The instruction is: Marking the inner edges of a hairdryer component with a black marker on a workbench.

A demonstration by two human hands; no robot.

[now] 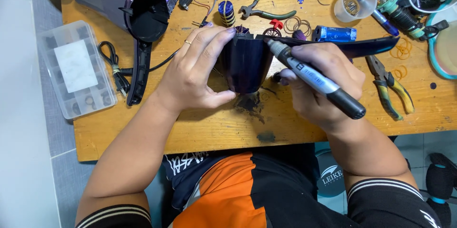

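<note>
Hair-dryer shell (245,63) gripped by left hand (197,66) near desk's (214,130) front edge; right hand (316,82) fingers clasp marker (312,78), tip at rim, no mark visible yet.

Bare wooden tabletop (143,128) lies open along the near edge, below both hands. Leftward, the dark purple hair-dryer housing (128,11), its black cord (114,66) and the clear plastic compartment box (76,68) block the way. Rightward, yellow-handled pliers (390,87) and scattered rubber bands (402,47) crowd the surface.
</note>
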